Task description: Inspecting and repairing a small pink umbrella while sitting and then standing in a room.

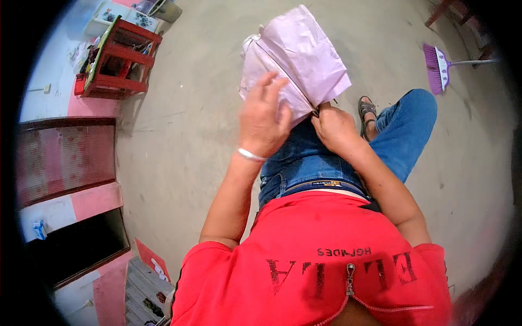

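Lilac sheet: the folded, creased piece [312,51] is in front of the lap, its two wide flaps meeting along a dark line; whether paper or cloth, I cannot tell.
Right hand: the fingers of the right hand [338,129] close around the sheet's gathered lower end, beside a small dark tip.
Left hand: the left hand [263,120], blurred, has its fingers loosely spread at the left flap; whether they touch it, I cannot tell.
Red wooden stand: the open-framed stand [118,83], upper left, holds a jumble of small items, too small to name.
Floral container: a white container [126,18] with painted flowers is beside the stand; its inside is hidden.
Bucket: at the top edge, a bucket [170,12] shows contents I cannot make out.
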Available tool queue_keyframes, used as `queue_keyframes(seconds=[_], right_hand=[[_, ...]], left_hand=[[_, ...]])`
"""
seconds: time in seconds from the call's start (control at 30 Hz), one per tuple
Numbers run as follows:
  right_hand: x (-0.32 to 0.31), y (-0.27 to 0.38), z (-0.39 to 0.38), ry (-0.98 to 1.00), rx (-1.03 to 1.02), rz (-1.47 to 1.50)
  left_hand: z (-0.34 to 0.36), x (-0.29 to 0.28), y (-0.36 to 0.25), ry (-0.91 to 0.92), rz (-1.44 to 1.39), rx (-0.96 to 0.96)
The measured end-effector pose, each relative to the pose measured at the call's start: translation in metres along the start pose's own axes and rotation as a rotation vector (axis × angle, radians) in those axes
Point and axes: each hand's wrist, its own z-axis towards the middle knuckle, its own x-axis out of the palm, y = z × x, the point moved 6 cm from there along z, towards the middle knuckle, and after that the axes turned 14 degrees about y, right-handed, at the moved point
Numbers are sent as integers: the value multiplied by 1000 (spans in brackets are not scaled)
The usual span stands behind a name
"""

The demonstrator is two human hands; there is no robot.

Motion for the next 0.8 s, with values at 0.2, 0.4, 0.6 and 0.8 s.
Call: queue_keyframes(seconds=[0.2,0.4,0.6,0.8], right_hand=[[1,0,4,22,53,-1],[-1,-6,2,4,35,-60],[5,-2,6,24,55,-71],[6,-1,6,101,111,-43]], left_hand=[[-100,71,122,784,159,-859],[-27,2,44,553,275,-454],[82,-8,-59,127,346,375],[111,24,-69,486,546,671]])
